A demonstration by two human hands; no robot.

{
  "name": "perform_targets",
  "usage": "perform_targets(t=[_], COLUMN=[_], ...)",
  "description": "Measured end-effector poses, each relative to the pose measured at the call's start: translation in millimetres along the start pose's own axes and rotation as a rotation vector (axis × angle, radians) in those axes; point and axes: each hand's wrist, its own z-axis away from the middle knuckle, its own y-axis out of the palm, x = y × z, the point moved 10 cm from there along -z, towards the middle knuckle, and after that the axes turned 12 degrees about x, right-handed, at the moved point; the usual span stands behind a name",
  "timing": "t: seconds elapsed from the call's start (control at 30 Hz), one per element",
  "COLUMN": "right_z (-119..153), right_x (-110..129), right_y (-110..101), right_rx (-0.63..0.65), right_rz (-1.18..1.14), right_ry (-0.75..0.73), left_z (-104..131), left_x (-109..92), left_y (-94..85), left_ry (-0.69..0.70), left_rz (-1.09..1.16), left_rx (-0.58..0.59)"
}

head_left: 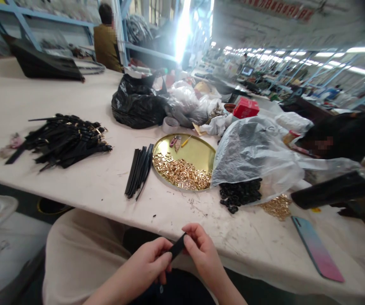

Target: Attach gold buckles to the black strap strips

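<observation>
A short black strap is stretched between my two hands, just off the table's front edge and above my lap. My left hand pinches its near end between thumb and fingers. At the far end, my right hand grips it the same way. Beyond them on the table stands a round gold tray with many small gold metal buckles heaped in its near half. A row of flat black straps lies left of the tray. Farther left is a pile of black straps with gold fittings.
Small black pieces and gold pieces lie by a clear plastic bag. A phone rests at the right. Behind are a black plastic bag, a tape roll and a red box. A person is at the back left.
</observation>
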Motion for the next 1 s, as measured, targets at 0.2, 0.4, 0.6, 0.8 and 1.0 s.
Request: perform_targets(t=[0.2,0.4,0.6,0.8,1.0], right_z=[-3.4,-24.9,-28.2,-30.7,-30.2], right_x=[44.1,51.8,44.2,25.9,14.0], right_y=[-85.5,-157.2,-133.7,-30.7,4.4], right_rx=[-0.313,-0.471,-0.306,0.089,0.156], right_rz=[0.717,0.926,0.672,-0.035,-0.322], right_ry=[-0.106,-0.065,-0.082,-0.048,0.0], left_z=[-10.0,-13.9,-10.4,-8.7,6.0], left_x=[10.5,16.9,4.8,-34.3,-43.4], left_y=[-23.4,-17.0,-20.3,-34.6,-43.0], left_ry=[0.053,0.077,0.091,0.166,0.129], left_rz=[0.021,-0.045,-0.026,-0.204,-0.483], left_rx=[-0.083,-0.059,-0.131,-0.28,-0.43])
